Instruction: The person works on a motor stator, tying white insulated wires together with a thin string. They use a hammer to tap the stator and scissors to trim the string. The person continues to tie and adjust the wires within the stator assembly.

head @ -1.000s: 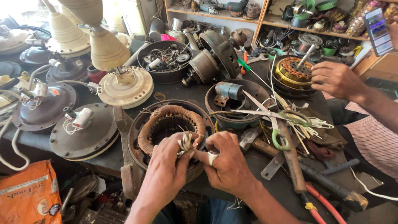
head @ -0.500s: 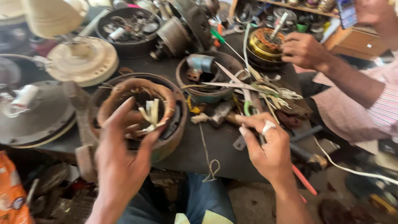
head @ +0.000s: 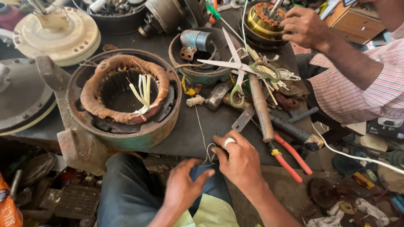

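Both hands have dropped from the round copper-wound motor stator (head: 124,90) to the bench (head: 198,134) edge.
The right hand (head: 240,157) pinches a thin pale thread (head: 201,130), apparently; the left hand (head: 185,185) hovers open below. Keep the thread taut, clear of the scissors (head: 235,69).

A thin pale thread (head: 201,130) runs slack across the dark bench, its lower end looped.

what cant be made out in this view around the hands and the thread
- Head view: where the thin thread ends; the right hand covers it.
- Left hand: palm side is turned away, so any grip is hidden.
- Coil under the co-worker's hand: cut by the top edge.
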